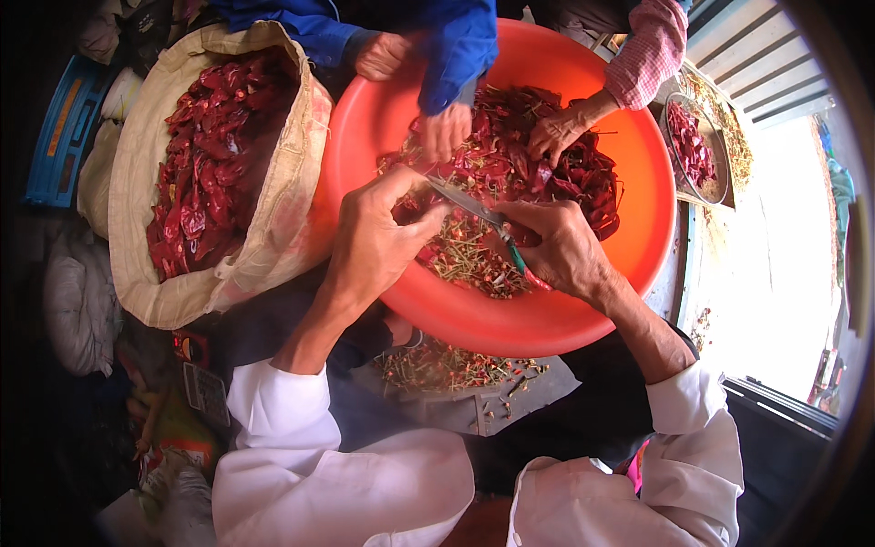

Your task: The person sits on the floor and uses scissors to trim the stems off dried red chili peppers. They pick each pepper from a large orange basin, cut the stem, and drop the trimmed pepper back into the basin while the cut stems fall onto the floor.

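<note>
My right hand (564, 246) grips a pair of scissors (475, 206) with green and red wrapped handles. Their metal blades point left, toward my left hand (383, 229). The thumb and index finger of that hand are apart around the blade tips; its other fingers are hidden, so whether it holds a chili is unclear. Both hands are over a large red-orange plastic basin (519, 338). Dried red chilies (506, 143) lie in its far part, and cut stems (465, 256) are heaped on the side nearer me.
Two people reach into the basin from across, a blue sleeve (454, 55) and a checked pink sleeve (646, 58). At left stands a woven sack (294, 178) full of chilies. Stem scraps (444, 369) lie below the basin. A round sieve (714, 184) with chilies rests at right.
</note>
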`<action>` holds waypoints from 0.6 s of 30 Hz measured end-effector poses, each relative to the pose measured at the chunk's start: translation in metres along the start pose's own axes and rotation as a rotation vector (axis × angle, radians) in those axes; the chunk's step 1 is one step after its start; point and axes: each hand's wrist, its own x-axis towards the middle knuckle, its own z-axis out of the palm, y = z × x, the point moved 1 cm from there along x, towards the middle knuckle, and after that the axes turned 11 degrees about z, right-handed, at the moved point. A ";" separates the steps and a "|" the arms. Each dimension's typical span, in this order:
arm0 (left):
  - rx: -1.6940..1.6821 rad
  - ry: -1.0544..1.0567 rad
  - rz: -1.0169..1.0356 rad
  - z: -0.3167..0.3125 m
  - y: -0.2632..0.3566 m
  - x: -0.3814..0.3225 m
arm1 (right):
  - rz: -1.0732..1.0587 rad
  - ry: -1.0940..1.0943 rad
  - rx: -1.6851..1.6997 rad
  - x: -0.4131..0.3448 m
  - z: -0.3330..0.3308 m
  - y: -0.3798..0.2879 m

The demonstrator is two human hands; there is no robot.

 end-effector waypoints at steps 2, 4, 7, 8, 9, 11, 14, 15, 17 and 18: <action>-0.028 -0.031 -0.026 0.001 0.000 0.002 | 0.076 -0.059 0.018 0.000 -0.004 -0.001; -0.019 -0.124 -0.040 -0.003 -0.001 0.002 | 0.103 -0.111 0.065 0.000 -0.010 -0.003; 0.013 -0.166 0.035 -0.007 -0.005 0.002 | 0.299 -0.295 0.155 0.004 -0.015 -0.007; 0.026 -0.162 0.081 -0.006 -0.006 0.002 | 0.310 -0.334 0.251 0.004 -0.016 -0.009; 0.010 -0.149 0.089 -0.006 -0.007 0.002 | 0.364 -0.377 0.327 0.003 -0.019 -0.010; -0.013 -0.130 0.095 -0.004 -0.009 0.003 | 0.455 -0.452 0.450 0.003 -0.019 -0.013; -0.043 -0.087 0.122 -0.002 -0.008 0.003 | 0.524 -0.518 0.598 0.002 -0.017 -0.014; -0.068 -0.087 0.111 -0.002 -0.007 0.003 | 0.515 -0.524 0.654 0.001 -0.016 -0.014; -0.124 -0.082 0.095 -0.004 -0.005 0.001 | 0.510 -0.547 0.739 -0.001 -0.014 -0.014; -0.125 -0.085 0.085 -0.004 -0.004 0.001 | 0.515 -0.563 0.766 -0.001 -0.014 -0.012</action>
